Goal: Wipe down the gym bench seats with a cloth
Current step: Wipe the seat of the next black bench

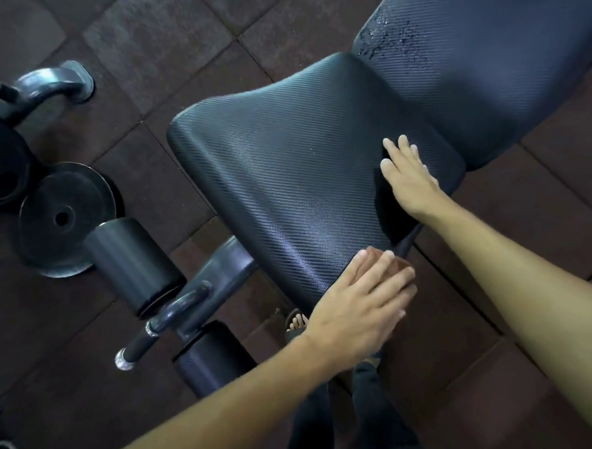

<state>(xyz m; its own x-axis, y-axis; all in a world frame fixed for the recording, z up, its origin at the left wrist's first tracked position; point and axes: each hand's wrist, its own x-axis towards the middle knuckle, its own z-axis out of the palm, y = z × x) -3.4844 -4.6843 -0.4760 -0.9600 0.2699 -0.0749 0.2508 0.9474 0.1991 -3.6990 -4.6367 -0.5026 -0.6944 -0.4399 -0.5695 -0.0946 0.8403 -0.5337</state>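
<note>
**Cloth at the seat's right edge, droplets further up the bench**

To the far left, on the tiled floor (153, 35), lay a weight plate (65, 219), and just right of it stood two foam rollers (133, 264) on the bench's foot bar. None of these bore on the job.

The seat pad (290, 176) ran from lower left to upper right, its long axis continuing into the back pad (501, 73). The left hand (355, 306) rested on the near corner of the seat, fingers (377, 273) flat and close together, holding nothing that could be seen; it looked to be steadying.

Further right, the right hand (410, 182) pressed flat on a dark cloth (389, 208) at the seat's right edge, its fingers (396, 154) spread and pointing up and left across the pad. The cloth hung partly over that edge and was hard to tell from the black vinyl.

Most of the seat lay to the left of the cloth, so the right hand was plainly the one placed to sweep it. Beyond the fingertips, up and to the right, water droplets (390, 40) sat on the near end of the back pad, not yet wiped. That patch probably wanted a reach along the bench's length.
</note>
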